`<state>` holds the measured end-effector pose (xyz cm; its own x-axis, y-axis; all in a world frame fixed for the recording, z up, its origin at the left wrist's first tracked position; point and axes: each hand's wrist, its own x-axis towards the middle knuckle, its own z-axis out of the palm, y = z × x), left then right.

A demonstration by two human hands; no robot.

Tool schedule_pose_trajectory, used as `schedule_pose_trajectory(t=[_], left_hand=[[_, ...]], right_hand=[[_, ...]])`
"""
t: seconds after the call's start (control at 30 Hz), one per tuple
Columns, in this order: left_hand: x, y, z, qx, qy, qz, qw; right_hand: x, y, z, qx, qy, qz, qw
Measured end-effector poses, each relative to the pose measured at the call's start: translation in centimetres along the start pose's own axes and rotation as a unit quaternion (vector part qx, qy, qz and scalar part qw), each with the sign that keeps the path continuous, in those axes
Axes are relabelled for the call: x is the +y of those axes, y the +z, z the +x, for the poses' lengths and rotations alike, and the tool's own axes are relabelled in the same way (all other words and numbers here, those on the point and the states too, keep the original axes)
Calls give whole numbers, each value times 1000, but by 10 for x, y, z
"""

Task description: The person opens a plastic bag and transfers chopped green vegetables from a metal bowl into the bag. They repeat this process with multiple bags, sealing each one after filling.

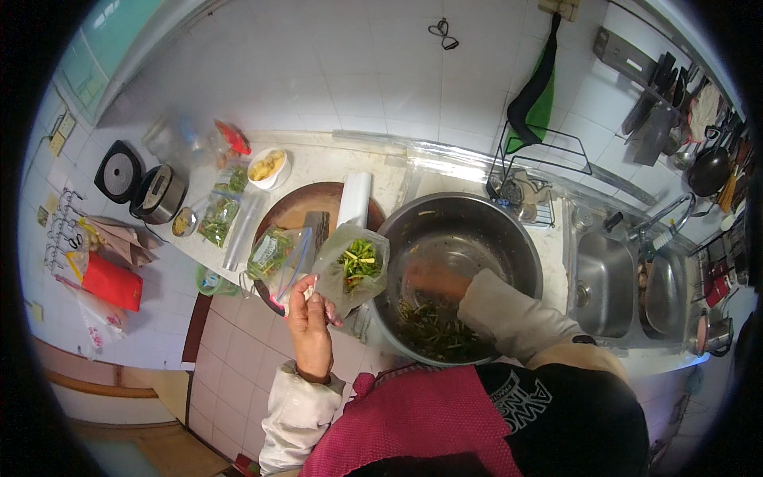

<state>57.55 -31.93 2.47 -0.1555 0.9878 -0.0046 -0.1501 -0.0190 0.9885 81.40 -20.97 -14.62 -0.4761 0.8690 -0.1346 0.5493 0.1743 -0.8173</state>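
My left hand (312, 337) grips a clear plastic bag (326, 280) at the left rim of a large metal pot (524, 256). Chopped green vegetables (360, 262) with bits of red and yellow lie inside the bag, and its mouth faces up. Inside the pot, my right hand (435, 280) is blurred, so its fingers and any hold cannot be made out. Below it, more chopped greens (441, 331) cover part of the pot's bottom. Left of the held bag, a zip bag (268, 253) of greens with a blue seal lies over the round wooden board's edge.
On the round board (298, 203) are a cleaver (316, 229) and a white box (355, 200). Further left stand filled zip bags (219, 220), a white bowl (283, 174) of yellow pieces, a small dish (183, 222) and an open rice cooker (160, 194). Right are a wire rack (551, 206) and a double sink (605, 286).
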Motion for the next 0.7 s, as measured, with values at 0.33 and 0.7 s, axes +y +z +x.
schedule_pose_trajectory(t=[0.33, 0.7], left_hand=[[5, -4, -3, 10, 14, 36, 999], [7, -6, -4, 9, -6, 20, 1000]], right_hand=[[11, 31, 29, 59, -30, -4, 998], [28, -2, 23, 176, -49, -157, 971]])
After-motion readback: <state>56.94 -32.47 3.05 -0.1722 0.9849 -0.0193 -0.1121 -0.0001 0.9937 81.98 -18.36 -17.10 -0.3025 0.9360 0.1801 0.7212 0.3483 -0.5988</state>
